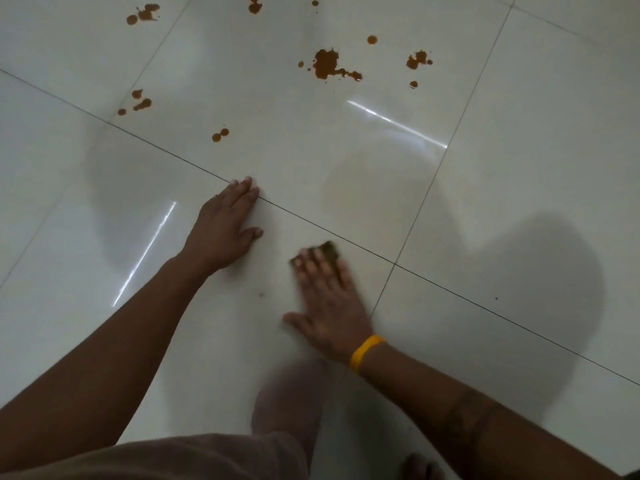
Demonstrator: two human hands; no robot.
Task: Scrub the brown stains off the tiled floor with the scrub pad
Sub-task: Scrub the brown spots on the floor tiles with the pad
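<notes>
My right hand, blurred and wearing a yellow wristband, lies flat on a dark green-brown scrub pad and presses it to the glossy white tiled floor; only the pad's far edge shows past the fingertips. My left hand rests palm down on the tile to its left, fingers together, holding nothing. Several brown stains lie farther away: a large splash, a small pair, a cluster at the left, another at the right and more at the top.
Dark grout lines cross the floor diagonally near both hands. A tiny speck sits on the tile between my arms. My knee and a bare foot are at the bottom edge. Light streaks reflect off the tiles.
</notes>
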